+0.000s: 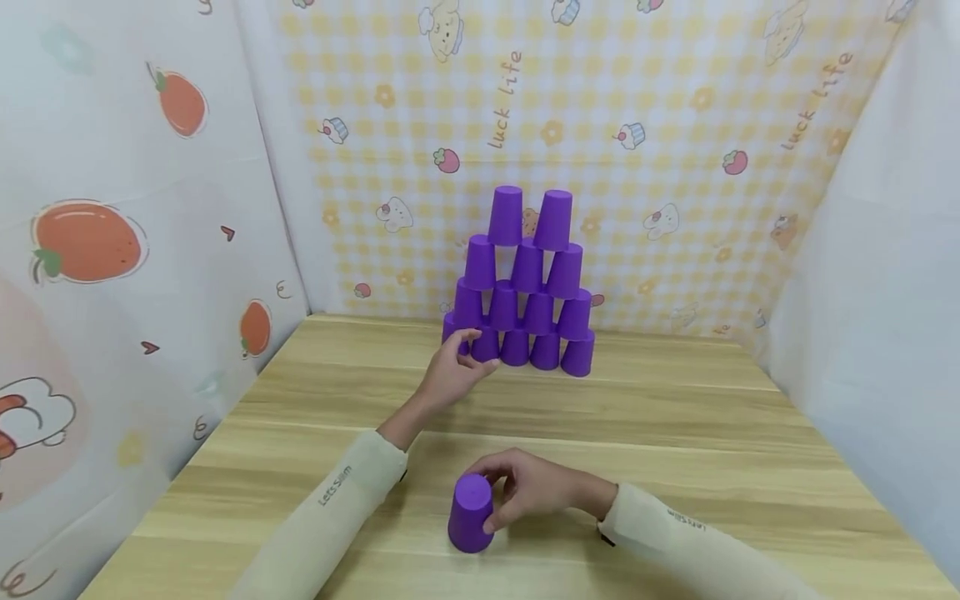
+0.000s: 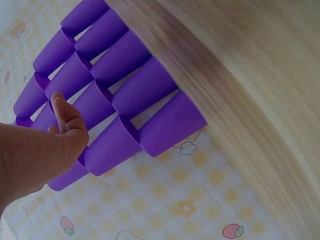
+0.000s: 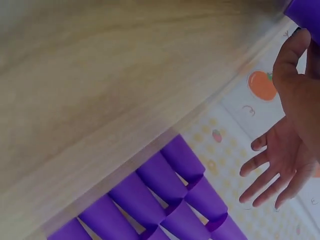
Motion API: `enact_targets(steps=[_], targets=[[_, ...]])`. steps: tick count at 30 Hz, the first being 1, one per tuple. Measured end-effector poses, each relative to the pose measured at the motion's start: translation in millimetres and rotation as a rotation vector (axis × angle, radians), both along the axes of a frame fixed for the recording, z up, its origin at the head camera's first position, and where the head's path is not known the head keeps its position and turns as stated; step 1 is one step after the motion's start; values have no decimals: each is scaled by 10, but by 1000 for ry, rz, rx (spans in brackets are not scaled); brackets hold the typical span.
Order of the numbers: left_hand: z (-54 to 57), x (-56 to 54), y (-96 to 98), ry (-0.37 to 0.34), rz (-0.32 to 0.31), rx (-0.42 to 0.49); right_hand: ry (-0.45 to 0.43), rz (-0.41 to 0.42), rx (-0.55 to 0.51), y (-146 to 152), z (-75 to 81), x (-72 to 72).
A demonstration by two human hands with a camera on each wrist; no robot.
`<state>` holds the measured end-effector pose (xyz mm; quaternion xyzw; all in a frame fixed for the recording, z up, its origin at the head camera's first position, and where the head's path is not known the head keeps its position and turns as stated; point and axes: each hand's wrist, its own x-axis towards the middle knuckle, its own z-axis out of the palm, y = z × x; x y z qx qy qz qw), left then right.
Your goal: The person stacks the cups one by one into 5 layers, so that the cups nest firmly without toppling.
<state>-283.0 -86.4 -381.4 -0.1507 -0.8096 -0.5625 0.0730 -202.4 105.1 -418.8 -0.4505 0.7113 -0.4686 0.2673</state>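
Note:
Upside-down purple cups (image 1: 537, 312) form a stepped stack near the back of the table, with two cups (image 1: 507, 217) side by side in the top row. My left hand (image 1: 453, 367) is in front of the stack's lower left and hides part of the cups there; in the right wrist view the left hand (image 3: 282, 160) has its fingers spread and holds nothing. Nearer the front, my right hand (image 1: 532, 487) grips a separate upside-down purple cup (image 1: 470, 521) from its right side, thumb in front. That cup (image 3: 306, 15) is only partly in the right wrist view.
The wood-grain table (image 1: 675, 433) carries the stack and the single cup. Behind the stack hangs a yellow checked cloth (image 1: 637, 183). A white printed cloth (image 1: 135, 292) covers the left side, and a plain white one (image 1: 870, 267) the right.

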Motion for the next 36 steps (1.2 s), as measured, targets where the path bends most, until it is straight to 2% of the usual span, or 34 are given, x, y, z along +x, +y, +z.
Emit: enact_targets(steps=[3,8,12,17,21,26,31,36], targets=[[-32,-6,-14,-13,-5,4,16,-13,-2,14,-22,-9],[-39,3,-31,-32,-10,20,35,-129,10,152,60,-86],[2,-9,-34,-34,-6,10,46,-279,2,322,252,-195],[136,-82,-55,-3,-49,-24,83,-487,-74,510,595,-402],[326,-171,-54,14,-80,-23,105,-639,-134,610,895,-573],[693,-310,10,21,-110,0,136,-838,-111,646,1248,-799],[1059,-438,49,89,-61,-24,139,-906,-136,586,1642,-1028],[1336,-486,120,110,-41,-40,161,-957,-143,581,2064,-1208]])
